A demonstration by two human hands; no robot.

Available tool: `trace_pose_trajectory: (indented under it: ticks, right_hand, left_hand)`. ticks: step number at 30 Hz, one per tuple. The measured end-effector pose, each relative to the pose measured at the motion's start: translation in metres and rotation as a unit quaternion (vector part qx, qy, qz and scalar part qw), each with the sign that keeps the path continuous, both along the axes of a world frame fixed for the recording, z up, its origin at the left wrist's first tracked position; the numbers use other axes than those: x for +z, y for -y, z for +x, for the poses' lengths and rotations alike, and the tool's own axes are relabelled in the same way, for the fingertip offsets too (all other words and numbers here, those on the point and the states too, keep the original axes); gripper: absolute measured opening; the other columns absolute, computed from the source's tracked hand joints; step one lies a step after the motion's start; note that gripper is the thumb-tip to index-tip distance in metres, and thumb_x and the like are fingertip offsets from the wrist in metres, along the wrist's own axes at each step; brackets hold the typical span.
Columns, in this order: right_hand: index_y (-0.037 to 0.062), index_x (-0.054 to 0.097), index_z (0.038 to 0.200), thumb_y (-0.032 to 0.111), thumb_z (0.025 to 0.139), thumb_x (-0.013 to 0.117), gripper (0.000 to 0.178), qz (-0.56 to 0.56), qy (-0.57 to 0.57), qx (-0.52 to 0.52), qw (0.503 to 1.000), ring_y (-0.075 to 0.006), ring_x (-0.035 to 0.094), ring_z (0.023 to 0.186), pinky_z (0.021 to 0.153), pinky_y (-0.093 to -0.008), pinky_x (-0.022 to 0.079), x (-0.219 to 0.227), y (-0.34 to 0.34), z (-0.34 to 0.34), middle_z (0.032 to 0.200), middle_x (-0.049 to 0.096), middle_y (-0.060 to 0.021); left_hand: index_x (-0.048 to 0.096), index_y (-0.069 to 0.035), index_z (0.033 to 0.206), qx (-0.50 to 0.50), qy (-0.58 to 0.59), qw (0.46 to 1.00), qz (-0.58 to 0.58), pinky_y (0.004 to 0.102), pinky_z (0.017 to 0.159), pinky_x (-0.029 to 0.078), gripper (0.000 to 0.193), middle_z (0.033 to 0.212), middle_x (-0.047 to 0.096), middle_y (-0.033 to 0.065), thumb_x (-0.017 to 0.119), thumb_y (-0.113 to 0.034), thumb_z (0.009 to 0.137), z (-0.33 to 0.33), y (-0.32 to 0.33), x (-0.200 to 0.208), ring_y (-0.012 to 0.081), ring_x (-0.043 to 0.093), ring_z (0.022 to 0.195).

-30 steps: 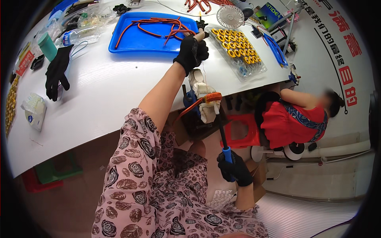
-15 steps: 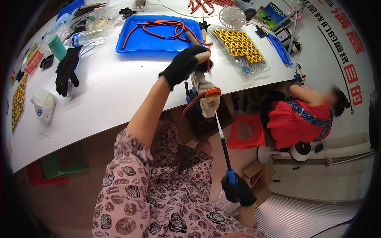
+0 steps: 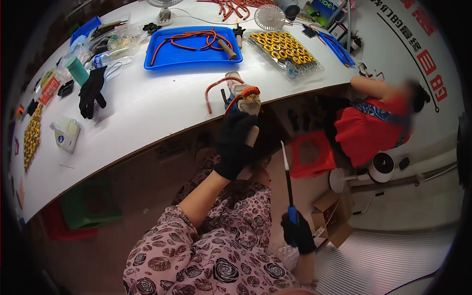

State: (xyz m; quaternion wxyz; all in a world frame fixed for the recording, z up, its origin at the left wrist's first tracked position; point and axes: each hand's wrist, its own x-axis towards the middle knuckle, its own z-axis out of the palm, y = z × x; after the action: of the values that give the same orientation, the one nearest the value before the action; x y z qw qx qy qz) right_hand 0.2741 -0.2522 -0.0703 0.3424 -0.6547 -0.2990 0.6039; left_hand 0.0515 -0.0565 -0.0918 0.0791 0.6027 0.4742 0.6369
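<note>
At the table's front edge stands a cloth-wrapped clamp (image 3: 250,105) with a blue part low on its left. An orange ring (image 3: 250,91) sits at its top, and a red-brown cord (image 3: 216,84) loops from there to the left. Just below the clamp is my left hand (image 3: 236,147), in a black glove with a bare thumb. Its fingers are curled, and what they hold is hidden. Lower right, my right hand (image 3: 298,233), also gloved, grips a slim tool (image 3: 291,194) with a blue handle, black shaft and pale pointed tip. The tip points upward, apart from the clamp.
A blue tray (image 3: 172,58) holds red-brown cords and a wooden handle (image 3: 226,49). To its right lies a clear pack of yellow rings (image 3: 282,46). A black glove (image 3: 92,93) and tissue pack (image 3: 65,133) are at left. A person in red (image 3: 364,130) sits at right.
My left hand has come down from above the clamp to below it. The tool in my right hand has drawn away from the ring. The cord now curves over to the left.
</note>
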Motion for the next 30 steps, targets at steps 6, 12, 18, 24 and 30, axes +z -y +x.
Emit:
trace_pose_trajectory:
  ticks: [6, 12, 18, 24, 30]
  right_hand:
    - [0.0087, 0.052, 0.096, 0.014, 0.085, 0.058, 0.014, 0.031, 0.041, 0.117, 0.992, -0.0062, 0.044, 0.04, 0.035, -0.0226, 0.035, 0.026, -0.08, -0.005, 0.063, 0.052, 0.0006]
    - [0.0087, 0.051, 0.096, 0.017, 0.084, 0.06, 0.017, -0.057, 0.083, 0.18, 0.979, -0.0063, 0.045, 0.041, 0.036, -0.022, 0.035, 0.063, -0.093, -0.01, 0.062, 0.051, 0.0009]
    - [0.0044, 0.049, 0.094, 0.01, 0.081, 0.058, 0.017, -0.134, -0.229, 0.219, 0.939, -0.0088, 0.044, 0.041, 0.036, -0.0221, 0.035, 0.045, -0.086, -0.005, 0.06, 0.048, -0.001]
    - [0.0048, 0.047, 0.092, 0.011, 0.078, 0.056, 0.017, -0.154, -0.549, 0.109, 0.814, -0.0111, 0.043, 0.041, 0.037, -0.0236, 0.036, -0.015, -0.059, -0.021, 0.059, 0.046, -0.0015]
    - [0.0076, 0.049, 0.097, 0.017, 0.078, 0.055, 0.022, -0.133, -0.635, 0.075, 0.757, -0.0137, 0.048, 0.048, 0.043, -0.0251, 0.038, -0.031, -0.039, -0.024, 0.066, 0.051, -0.0021]
  left_hand:
    - [0.065, -0.007, 0.095, 0.001, -0.015, 1.0, -0.002, 0.0357, 0.077, 0.046, 0.017, 0.093, 0.061, 0.0119, 0.063, -0.005, 0.078, -0.02, 0.007, -0.01, 0.0277, 0.058, 0.087]
    - [0.065, -0.007, 0.096, 0.005, 0.004, 1.0, -0.027, 0.0335, 0.076, 0.047, 0.019, 0.094, 0.062, 0.012, 0.061, -0.003, 0.078, -0.03, 0.004, -0.019, 0.0261, 0.059, 0.089]
    - [0.062, -0.005, 0.105, -0.055, 0.114, 0.989, -0.079, 0.0331, 0.08, 0.046, 0.028, 0.104, 0.058, 0.0134, 0.063, -0.006, 0.077, -0.017, 0.005, -0.009, 0.0256, 0.058, 0.094]
    - [0.061, -0.004, 0.107, -0.081, 0.118, 0.987, -0.079, 0.0354, 0.09, 0.041, 0.033, 0.113, 0.052, 0.0172, 0.066, -0.012, 0.075, -0.017, 0.0, 0.013, 0.0286, 0.051, 0.106]
    - [0.062, -0.004, 0.098, -0.038, -0.012, 0.999, -0.033, 0.0364, 0.087, 0.042, 0.026, 0.108, 0.055, 0.0146, 0.068, -0.014, 0.075, -0.032, -0.008, 0.015, 0.0272, 0.053, 0.105]
